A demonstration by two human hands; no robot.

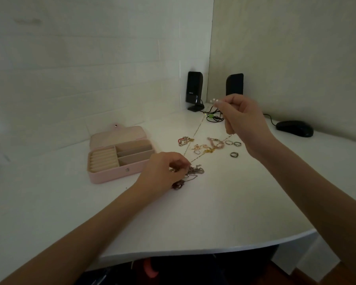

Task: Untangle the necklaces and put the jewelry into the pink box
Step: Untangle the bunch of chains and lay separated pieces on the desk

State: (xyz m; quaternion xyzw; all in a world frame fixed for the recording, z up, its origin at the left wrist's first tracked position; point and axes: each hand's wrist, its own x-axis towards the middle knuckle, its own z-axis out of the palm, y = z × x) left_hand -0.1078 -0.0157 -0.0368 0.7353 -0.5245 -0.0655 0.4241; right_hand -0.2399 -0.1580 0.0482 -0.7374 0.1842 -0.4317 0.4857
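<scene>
The right hand (243,118) is raised above the counter (214,212), its fingers (219,103) pinching the pearl end of a thin gold necklace (195,133) that runs down taut — past a green bead — to the left hand (164,171). That hand rests on the counter, fingers curled around a tangled heap of chains (190,174) (just how many is hard to tell). Beyond the left fingers lie bracelets (206,146) and three rings (233,148); to their left sits the pink box (119,155), lid open, compartments showing. Behind the right fingers stand two black speakers (194,89), with a mouse (294,128) off to their right.
</scene>
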